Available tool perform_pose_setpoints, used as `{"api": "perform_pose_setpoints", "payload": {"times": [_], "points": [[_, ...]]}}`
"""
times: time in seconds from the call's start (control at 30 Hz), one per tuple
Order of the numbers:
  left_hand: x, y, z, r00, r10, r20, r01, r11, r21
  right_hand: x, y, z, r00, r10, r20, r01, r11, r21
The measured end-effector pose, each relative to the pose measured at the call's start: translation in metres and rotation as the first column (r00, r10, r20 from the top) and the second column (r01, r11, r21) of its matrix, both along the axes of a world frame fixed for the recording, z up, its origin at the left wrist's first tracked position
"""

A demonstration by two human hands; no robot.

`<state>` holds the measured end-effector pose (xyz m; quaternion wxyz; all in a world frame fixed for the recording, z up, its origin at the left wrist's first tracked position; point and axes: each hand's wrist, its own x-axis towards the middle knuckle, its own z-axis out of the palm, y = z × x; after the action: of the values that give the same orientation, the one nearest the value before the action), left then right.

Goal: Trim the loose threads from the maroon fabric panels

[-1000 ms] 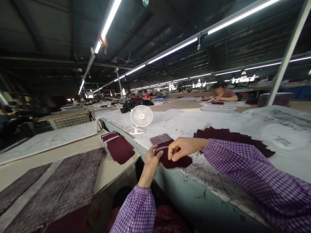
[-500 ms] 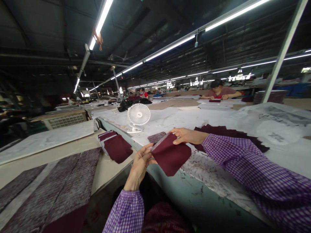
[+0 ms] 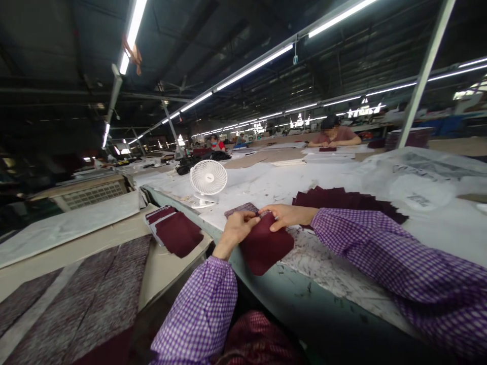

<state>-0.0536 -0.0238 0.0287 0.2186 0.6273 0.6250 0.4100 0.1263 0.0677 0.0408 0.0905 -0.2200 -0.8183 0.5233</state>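
A maroon fabric piece (image 3: 266, 248) hangs over the near edge of the white-covered table, between my two hands. My left hand (image 3: 239, 229) is closed at its upper left edge, thumb and fingers pinched together. From the right, my right hand (image 3: 285, 217) grips the top edge, thumb on the maroon face. A speckled grey-maroon piece (image 3: 243, 208) lies on the table just behind my left hand. Beyond my right wrist, a fanned row of maroon pieces (image 3: 342, 200) is spread out. A stack of maroon and grey pieces (image 3: 178, 233) rests to the left.
A small white fan (image 3: 208, 177) stands on the table (image 3: 258, 175). On the left board lie large speckled panels (image 3: 110, 279). Clear plastic wrapping (image 3: 426, 177) covers the right side. Across the table a person (image 3: 335, 134) leans over maroon pieces.
My left hand has moved up from the piece's lower left side to its top edge, near my right hand. The right hand keeps its grip. The view has shifted slightly.
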Motion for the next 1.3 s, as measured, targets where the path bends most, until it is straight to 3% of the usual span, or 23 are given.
{"api": "perform_pose_setpoints", "payload": {"times": [0.13, 0.2, 0.3, 0.4, 0.57, 1.03, 1.2, 1.3], "points": [[0.02, 0.012, -0.011, 0.967, 0.163, -0.198, -0.151, 0.986, 0.072, -0.001, 0.005, -0.005, 0.993, -0.07, 0.09, 0.038, 0.948, 0.316], [0.025, 0.015, -0.019, 0.946, 0.197, -0.256, -0.178, 0.979, 0.098, 0.001, 0.008, -0.008, 0.985, -0.152, 0.083, 0.094, 0.873, 0.479], [0.027, 0.016, -0.029, 0.92, 0.195, -0.341, -0.161, 0.979, 0.127, 0.008, 0.012, -0.017, 0.976, -0.219, -0.025, 0.175, 0.705, 0.687], [0.027, 0.015, -0.033, 0.897, 0.181, -0.403, -0.13, 0.98, 0.15, 0.015, 0.01, -0.028, 0.967, -0.239, -0.09, 0.219, 0.594, 0.774], [0.027, 0.014, -0.034, 0.864, 0.148, -0.481, -0.079, 0.984, 0.161, 0.022, 0.003, -0.037, 0.957, -0.279, -0.072, 0.225, 0.566, 0.793], [0.033, 0.01, -0.027, 0.692, 0.107, -0.714, 0.011, 0.987, 0.158, 0.02, -0.003, -0.036, 0.952, -0.301, -0.06, 0.22, 0.53, 0.819], [0.033, 0.01, -0.027, 0.672, 0.095, -0.734, 0.033, 0.987, 0.157, 0.016, -0.006, -0.038, 0.973, -0.171, -0.152, 0.217, 0.475, 0.853], [0.033, 0.009, -0.026, 0.667, 0.099, -0.739, 0.031, 0.987, 0.16, 0.015, -0.007, -0.038, 0.98, -0.123, -0.155, 0.195, 0.474, 0.858]]}}
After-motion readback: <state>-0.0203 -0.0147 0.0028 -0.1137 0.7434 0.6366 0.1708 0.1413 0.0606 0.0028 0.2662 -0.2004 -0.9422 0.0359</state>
